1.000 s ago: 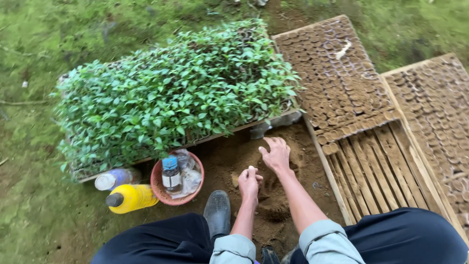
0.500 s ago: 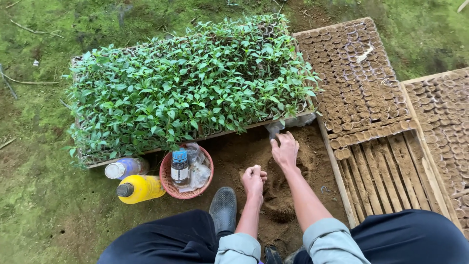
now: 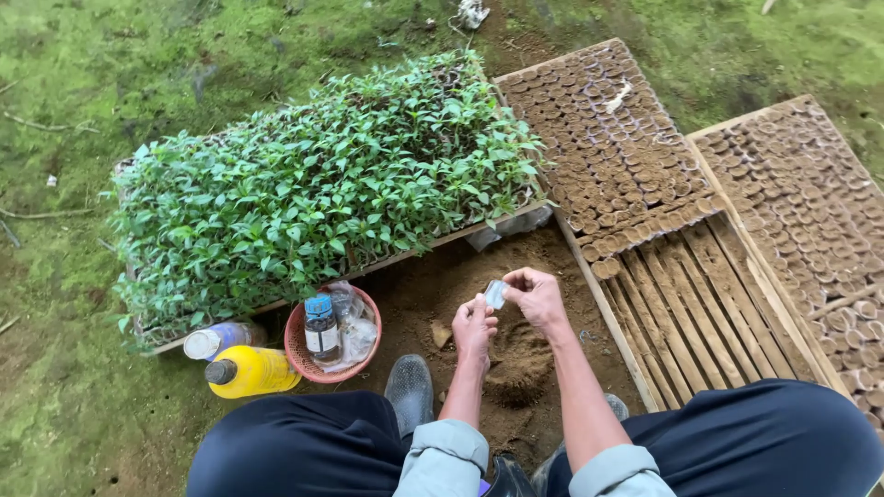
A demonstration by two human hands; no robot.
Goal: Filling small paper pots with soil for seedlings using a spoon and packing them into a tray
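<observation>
Both hands meet above a patch of loose brown soil [image 3: 516, 368]: the left hand [image 3: 474, 324] and the right hand [image 3: 537, 296] pinch a small clear plastic bag [image 3: 495, 294] between their fingertips, each gripping one side of it, and the bag hangs just over a low mound of dirt between the person's knees. Whether the bag holds anything cannot be told. A grey rubber boot [image 3: 410, 391] rests on the soil just left of the left forearm. Further left sits a reddish basket [image 3: 296, 350], and in it stands a small brown bottle [image 3: 321, 329] with a blue cap and a pale label, beside some crumpled clear plastic. Touching the basket's left side lie two containers on their sides: a yellow bottle [image 3: 249, 372] with a dark cap, and above it a clear bottle [image 3: 219, 340] with a white cap. Behind these, a long wooden tray [image 3: 405, 253] is packed with leafy green seedlings [image 3: 322, 184]. To the right of the hands, a slatted wooden frame [image 3: 700, 313] holds rows of small soil-filled bags [image 3: 608, 147] at its far end, with bare slats nearer the person. A second frame [image 3: 801, 202] of filled bags lies further right, on the grass [image 3: 74, 92].
</observation>
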